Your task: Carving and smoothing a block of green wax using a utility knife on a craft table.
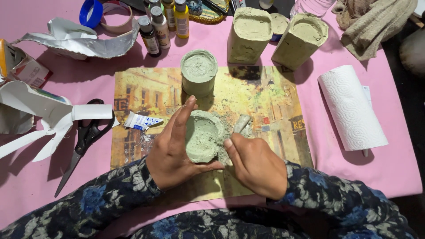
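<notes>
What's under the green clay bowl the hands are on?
The clay bowl sits on a printed street-scene mat, with clay crumbs beside it. The left hand cups it; the right hand presses its rim. The mat directly beneath is covered.

Home craft table, not workshop: pink tablecloth [389, 172]; paint bottles [161, 24] at 12 o'clock; scissors [86, 137] at 9; paper towel roll [352, 108] at 3; printed placemat [265, 102] at centre, clay-smeared.
</notes>
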